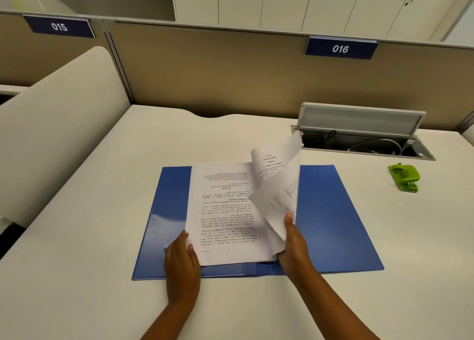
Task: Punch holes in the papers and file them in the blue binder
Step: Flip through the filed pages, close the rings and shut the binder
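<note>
Head view: the right hand (295,239) has its fingers curled under a few lifted sheets (278,193), thumb on top, pinching them near their near right corner; the sheets curl up and away toward the far side, their top edge bending over. The left hand (182,259) lies flat with its fingers straight and close together, pressing the near left corner of the stack of papers (220,211), thumb resting on the printed page. The stack lies on the open blue binder (331,219), over its middle and left half, with the print upside down to the viewer. The binder lies spread flat on the white worktop (77,237), its right cover bare. Well apart to the right, near the far side, sits a green hole punch (404,177) on the worktop. Just beyond it is an open cable tray (359,119) with its lid raised and wires inside. A beige partition behind carries blue signs reading 015 (59,27) and 016 (340,48).
</note>
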`<state>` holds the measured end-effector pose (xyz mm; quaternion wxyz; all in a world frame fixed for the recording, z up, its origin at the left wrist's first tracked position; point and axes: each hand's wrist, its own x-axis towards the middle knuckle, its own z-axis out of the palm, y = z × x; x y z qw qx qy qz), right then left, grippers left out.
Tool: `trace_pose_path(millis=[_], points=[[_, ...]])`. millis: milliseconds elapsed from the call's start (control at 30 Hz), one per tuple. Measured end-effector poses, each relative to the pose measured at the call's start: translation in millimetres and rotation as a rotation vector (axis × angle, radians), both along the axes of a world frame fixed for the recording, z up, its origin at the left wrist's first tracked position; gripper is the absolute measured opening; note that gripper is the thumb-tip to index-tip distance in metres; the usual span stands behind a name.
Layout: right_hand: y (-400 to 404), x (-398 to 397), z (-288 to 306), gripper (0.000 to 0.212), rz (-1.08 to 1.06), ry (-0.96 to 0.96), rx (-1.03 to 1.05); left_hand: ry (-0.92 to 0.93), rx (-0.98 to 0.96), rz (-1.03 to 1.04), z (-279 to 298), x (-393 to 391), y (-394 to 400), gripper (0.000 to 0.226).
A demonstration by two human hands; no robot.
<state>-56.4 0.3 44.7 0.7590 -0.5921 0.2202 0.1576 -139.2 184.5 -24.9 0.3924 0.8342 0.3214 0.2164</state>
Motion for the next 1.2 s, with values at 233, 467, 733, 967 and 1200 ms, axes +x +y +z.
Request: trace_pose_path(millis=[233,467,733,967,1200], points=[[-28,2,1,0.027,-0.145,0.003,0.132,0.024,-0.001,-0.005,-2,0,0,0.039],[-48,3,-8,0.031,-0.193,-0.006,0.108,0.019,0.033,-0.025,-5,0,1,0.038],[-66,9,-8,0.023,-0.483,-0.214,-0.087,0.017,0.020,-0.021,-2,-1,0,0.036],[-47,26,-3,0.070,-0.319,-0.813,-0.888,-0.006,-0.011,-0.025,4,-3,0,0.036],[63,-7,-24,0.113,0.620,-0.707,-1.062,0.028,-0.066,-0.004,7,-2,-1,0.038]])
